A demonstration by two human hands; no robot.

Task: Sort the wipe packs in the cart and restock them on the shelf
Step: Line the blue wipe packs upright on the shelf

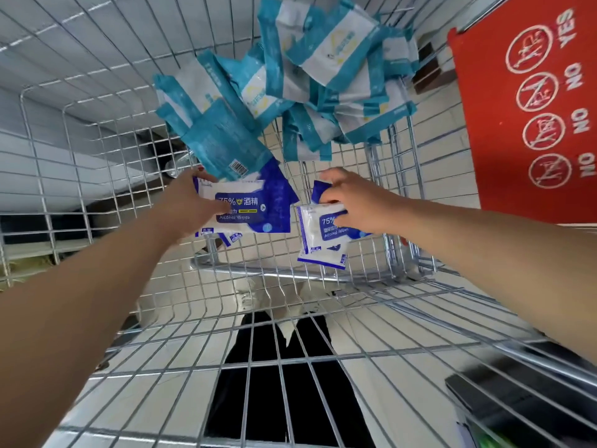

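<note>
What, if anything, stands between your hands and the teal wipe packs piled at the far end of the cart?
Nothing separate does. Both the left hand and right hand grip blue alcohol wipe packs, and the teal packs begin right beyond them.

Blue pack (255, 208): "75%", "酒精", "Alcohol Wipes". Second blue pack (323, 236): "75%", "Alcohol Wipes", partly covered. Red sign (529, 101): "YES", then "NO" three times.
</note>
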